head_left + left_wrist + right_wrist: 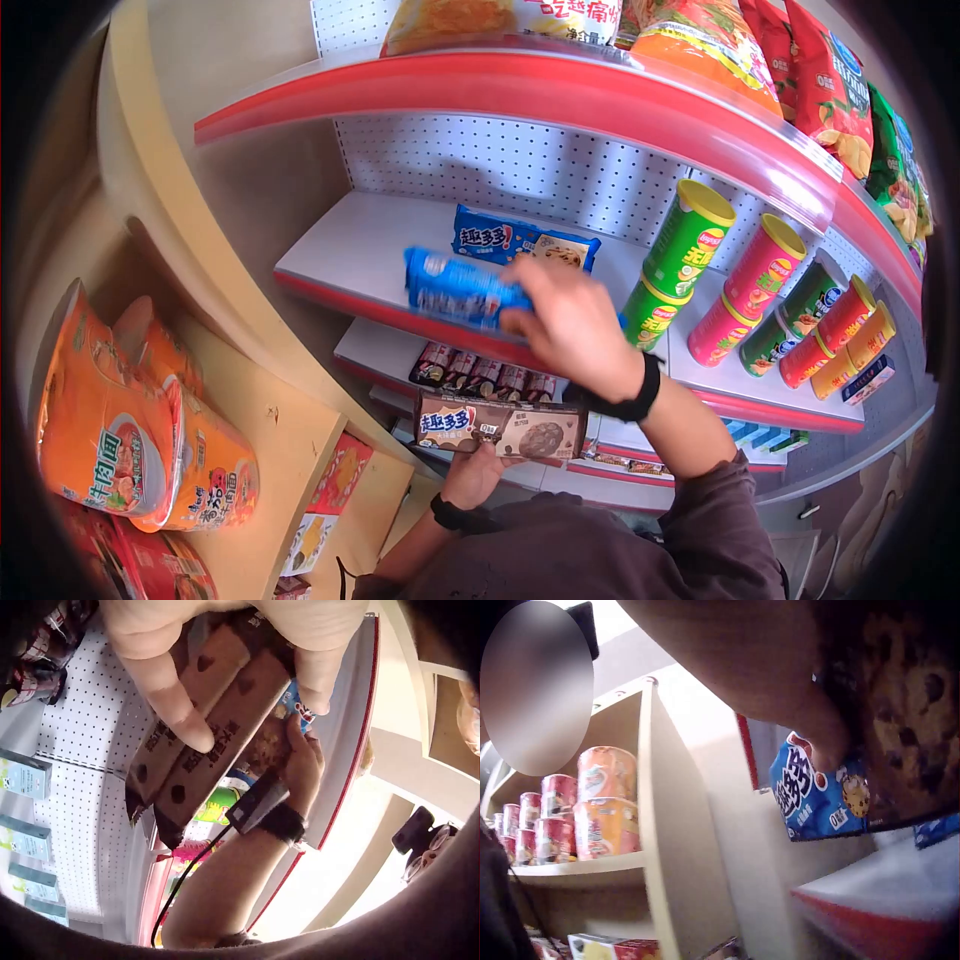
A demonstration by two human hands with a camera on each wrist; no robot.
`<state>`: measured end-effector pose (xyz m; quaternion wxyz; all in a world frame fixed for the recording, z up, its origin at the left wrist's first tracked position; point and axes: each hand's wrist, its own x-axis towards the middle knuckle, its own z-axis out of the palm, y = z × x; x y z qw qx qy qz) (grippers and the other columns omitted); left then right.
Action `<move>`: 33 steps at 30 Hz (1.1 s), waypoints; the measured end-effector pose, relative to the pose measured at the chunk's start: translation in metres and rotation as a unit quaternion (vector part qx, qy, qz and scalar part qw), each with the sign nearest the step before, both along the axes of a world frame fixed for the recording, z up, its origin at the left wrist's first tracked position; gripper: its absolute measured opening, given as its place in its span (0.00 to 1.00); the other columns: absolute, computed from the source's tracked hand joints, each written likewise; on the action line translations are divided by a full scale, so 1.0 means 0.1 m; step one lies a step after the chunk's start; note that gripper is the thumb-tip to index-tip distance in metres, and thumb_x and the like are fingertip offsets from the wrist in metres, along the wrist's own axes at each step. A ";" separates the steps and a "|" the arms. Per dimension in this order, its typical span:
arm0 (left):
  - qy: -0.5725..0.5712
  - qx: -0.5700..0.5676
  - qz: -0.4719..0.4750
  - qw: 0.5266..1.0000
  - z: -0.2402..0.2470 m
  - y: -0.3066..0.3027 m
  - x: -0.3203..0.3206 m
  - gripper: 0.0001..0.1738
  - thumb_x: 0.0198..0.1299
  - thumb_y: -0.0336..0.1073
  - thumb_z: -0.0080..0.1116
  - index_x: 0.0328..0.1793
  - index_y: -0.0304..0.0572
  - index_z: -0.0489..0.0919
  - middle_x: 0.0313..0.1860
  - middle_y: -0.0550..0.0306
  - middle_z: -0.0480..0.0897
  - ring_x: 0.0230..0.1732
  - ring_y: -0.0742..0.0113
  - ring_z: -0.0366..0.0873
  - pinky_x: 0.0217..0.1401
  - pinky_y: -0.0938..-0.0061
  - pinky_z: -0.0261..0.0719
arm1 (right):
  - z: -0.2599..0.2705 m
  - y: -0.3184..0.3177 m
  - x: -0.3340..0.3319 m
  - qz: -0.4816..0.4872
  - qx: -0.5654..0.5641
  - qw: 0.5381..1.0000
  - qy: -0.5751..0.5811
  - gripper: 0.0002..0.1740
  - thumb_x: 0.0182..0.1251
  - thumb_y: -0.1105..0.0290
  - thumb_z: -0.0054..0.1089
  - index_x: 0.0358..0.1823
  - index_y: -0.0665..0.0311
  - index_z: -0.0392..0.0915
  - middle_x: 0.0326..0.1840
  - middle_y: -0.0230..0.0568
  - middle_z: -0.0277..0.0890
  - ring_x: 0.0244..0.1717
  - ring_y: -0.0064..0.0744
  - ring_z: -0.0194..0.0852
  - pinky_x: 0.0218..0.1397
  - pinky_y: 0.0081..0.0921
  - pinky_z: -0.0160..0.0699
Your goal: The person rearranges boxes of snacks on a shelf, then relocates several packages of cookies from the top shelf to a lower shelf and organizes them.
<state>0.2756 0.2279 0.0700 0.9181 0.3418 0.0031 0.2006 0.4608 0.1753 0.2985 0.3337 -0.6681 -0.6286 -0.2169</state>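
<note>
In the head view my right hand point(575, 315) grips a blue cookie pack point(455, 290) by its right end, in front of the middle shelf. Its front, with a cookie picture, fills the right side of the right wrist view. A second blue cookie pack point(485, 234) stands behind it on that shelf. Lower down, my left hand point(472, 478) holds brown cookie packs point(545, 437) from beneath. From the left wrist, two brown packs point(225, 742) show side by side, thumb and fingers around them; my right hand point(301, 769) appears beyond.
Green chip cans point(670, 270) and pink chip cans point(745, 290) stand stacked right of the blue packs. A red-edged shelf point(520, 85) overhangs with snack bags. Dark wrapped snacks point(485, 375) fill a lower shelf. At left, a wooden cabinet point(265, 400) bears orange noodle tubs point(215, 460).
</note>
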 end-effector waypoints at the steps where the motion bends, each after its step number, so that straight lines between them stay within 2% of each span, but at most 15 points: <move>1: -0.002 -0.003 0.004 1.000 0.00 -0.01 -0.01 0.46 0.70 0.51 0.64 0.85 0.48 0.53 0.77 0.50 0.69 0.75 0.51 0.70 0.74 0.44 0.73 | 0.02 0.11 0.11 -0.014 0.026 1.000 -0.005 0.23 0.50 0.74 0.75 0.46 0.62 0.72 0.34 0.48 0.78 0.39 0.54 0.80 0.42 0.46 0.78; 4: -0.009 -0.005 0.001 1.000 -0.02 -0.02 -0.03 0.46 0.70 0.50 0.65 0.86 0.48 0.52 0.76 0.51 0.69 0.75 0.50 0.70 0.73 0.43 0.73 | -0.09 0.37 0.39 -0.072 -0.002 0.997 -0.016 0.24 0.51 0.73 0.74 0.50 0.61 0.73 0.41 0.49 0.80 0.45 0.56 0.80 0.46 0.46 0.79; 10: -0.008 -0.011 0.006 1.000 -0.04 -0.05 -0.07 0.47 0.70 0.49 0.65 0.86 0.48 0.51 0.76 0.51 0.69 0.74 0.50 0.71 0.72 0.44 0.74 | -0.42 0.61 0.65 -0.168 -0.061 0.980 -0.091 0.22 0.51 0.75 0.73 0.48 0.61 0.76 0.42 0.44 0.81 0.51 0.50 0.80 0.55 0.46 0.76; 13: -0.005 -0.007 0.009 1.000 -0.06 -0.05 -0.07 0.46 0.70 0.51 0.65 0.85 0.47 0.53 0.75 0.51 0.71 0.73 0.51 0.72 0.71 0.45 0.75 | -0.38 0.58 0.66 -0.181 -0.005 0.978 -0.105 0.21 0.52 0.75 0.72 0.49 0.62 0.78 0.42 0.47 0.80 0.50 0.51 0.79 0.56 0.47 0.76; 16: 0.002 0.005 0.020 1.000 -0.06 -0.05 -0.07 0.44 0.70 0.52 0.63 0.84 0.46 0.55 0.75 0.51 0.72 0.72 0.51 0.73 0.71 0.47 0.76 | -0.19 0.36 0.34 -0.078 0.027 0.994 -0.070 0.22 0.54 0.72 0.73 0.51 0.63 0.78 0.44 0.49 0.80 0.50 0.52 0.78 0.55 0.46 0.77; 18: -0.005 -0.018 0.035 0.999 -0.08 -0.03 -0.04 0.36 0.73 0.46 0.61 0.80 0.44 0.61 0.75 0.49 0.71 0.73 0.48 0.72 0.71 0.44 0.76 | -0.20 0.17 0.14 0.060 -0.039 0.997 -0.004 0.25 0.55 0.65 0.76 0.52 0.66 0.78 0.46 0.50 0.79 0.51 0.54 0.78 0.54 0.46 0.77; 19: -0.008 -0.029 0.043 0.999 -0.10 -0.03 -0.03 0.32 0.74 0.44 0.60 0.78 0.42 0.64 0.76 0.49 0.71 0.73 0.47 0.72 0.71 0.43 0.76 | -0.15 0.03 0.00 0.100 -0.128 0.986 0.033 0.29 0.54 0.61 0.78 0.54 0.66 0.77 0.48 0.50 0.79 0.52 0.54 0.78 0.54 0.45 0.77; 20: -0.014 -0.034 0.040 0.999 -0.09 -0.02 -0.03 0.33 0.74 0.44 0.60 0.78 0.43 0.63 0.76 0.49 0.71 0.74 0.48 0.72 0.71 0.43 0.77 | -0.11 -0.10 -0.14 0.139 -0.215 0.964 0.070 0.33 0.53 0.56 0.79 0.55 0.67 0.77 0.49 0.50 0.79 0.52 0.54 0.78 0.55 0.45 0.78; 22: -0.026 -0.043 0.031 0.998 -0.05 0.01 0.00 0.34 0.73 0.46 0.61 0.79 0.43 0.62 0.75 0.49 0.71 0.74 0.49 0.72 0.70 0.44 0.77 | -0.27 -0.28 -0.34 0.136 -0.270 0.953 0.001 0.39 0.50 0.50 0.80 0.58 0.66 0.76 0.50 0.49 0.79 0.53 0.52 0.79 0.56 0.43 0.78; 23: 0.014 -0.039 0.045 0.998 0.05 -0.01 -0.04 0.38 0.72 0.49 0.62 0.80 0.44 0.60 0.75 0.50 0.70 0.74 0.51 0.71 0.69 0.46 0.79 | -0.38 -0.34 -0.39 0.146 -0.274 0.951 -0.006 0.40 0.51 0.49 0.78 0.61 0.65 0.75 0.51 0.48 0.79 0.54 0.50 0.79 0.57 0.43 0.78; 24: 0.003 -0.035 0.045 0.998 0.10 0.00 -0.02 0.38 0.71 0.49 0.63 0.80 0.44 0.59 0.75 0.51 0.70 0.74 0.51 0.71 0.69 0.47 0.80 | -0.47 -0.37 -0.42 0.145 -0.286 0.947 -0.017 0.40 0.51 0.49 0.78 0.60 0.65 0.75 0.52 0.47 0.79 0.55 0.49 0.79 0.57 0.42 0.78; 26: -0.023 -0.025 0.045 0.998 0.15 0.02 0.02 0.40 0.71 0.50 0.63 0.81 0.45 0.59 0.75 0.52 0.69 0.74 0.53 0.71 0.69 0.49 0.81 | -0.65 -0.38 -0.49 0.109 -0.227 0.968 -0.023 0.40 0.49 0.50 0.79 0.60 0.64 0.75 0.53 0.46 0.78 0.54 0.49 0.79 0.56 0.41 0.78; 29: -0.058 -0.014 0.033 0.998 0.03 0.05 0.03 0.39 0.70 0.49 0.64 0.80 0.45 0.60 0.76 0.54 0.69 0.74 0.55 0.72 0.68 0.48 0.81 | -0.60 -0.39 -0.45 0.124 -0.211 0.969 0.008 0.38 0.48 0.57 0.78 0.60 0.63 0.75 0.52 0.43 0.78 0.52 0.48 0.78 0.54 0.40 0.78; 32: -0.087 0.005 0.029 0.996 0.07 0.05 0.04 0.35 0.72 0.47 0.62 0.79 0.45 0.63 0.76 0.53 0.71 0.73 0.53 0.73 0.68 0.46 0.81 | -0.45 -0.34 -0.38 0.114 -0.141 0.983 -0.008 0.36 0.45 0.66 0.74 0.60 0.63 0.75 0.52 0.41 0.77 0.50 0.47 0.77 0.53 0.40 0.78; 33: -0.094 0.010 0.026 0.995 0.08 0.05 0.03 0.34 0.73 0.46 0.61 0.79 0.45 0.64 0.75 0.52 0.71 0.73 0.53 0.73 0.68 0.46 0.80 | -0.43 -0.30 -0.33 0.106 -0.108 0.988 -0.006 0.36 0.41 0.72 0.70 0.60 0.62 0.76 0.52 0.42 0.77 0.52 0.47 0.76 0.53 0.40 0.77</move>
